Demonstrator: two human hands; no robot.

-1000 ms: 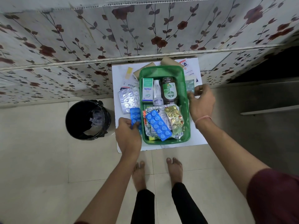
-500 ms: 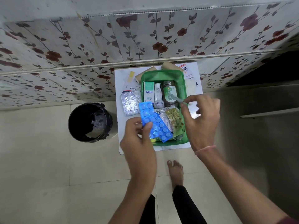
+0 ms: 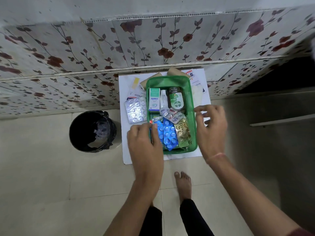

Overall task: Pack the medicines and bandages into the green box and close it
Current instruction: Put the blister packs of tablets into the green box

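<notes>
The green box [image 3: 191,99] stands open on a white board [image 3: 127,151]. Inside lie an Optibex carton [image 3: 154,99], a white tube [image 3: 163,99], a Dettol bottle [image 3: 176,100], a small silver-red blister [image 3: 170,114], blue blister strips [image 3: 168,133] and a gold-green strip [image 3: 183,130]. My left hand [image 3: 144,142] is at the box's near left rim, thumb and fingers on the leftmost blue strip [image 3: 159,132]. My right hand [image 3: 211,126] hovers by the right rim, fingers spread, holding nothing. Silver blister strips [image 3: 135,110] lie left of the box; bandage rolls [image 3: 173,71] lie behind it.
A black bin [image 3: 92,132] stands on the floor left of the board. A yellow plaster strip [image 3: 135,81] and printed packets [image 3: 197,92] lie beside the box. The flowered wall runs right behind the board. My bare foot [image 3: 183,184] is just below it.
My left hand brought a blue blister strip down into the box's near left side. My right hand dropped the small silver-red blister in the box's middle and pulled back to the right rim.
</notes>
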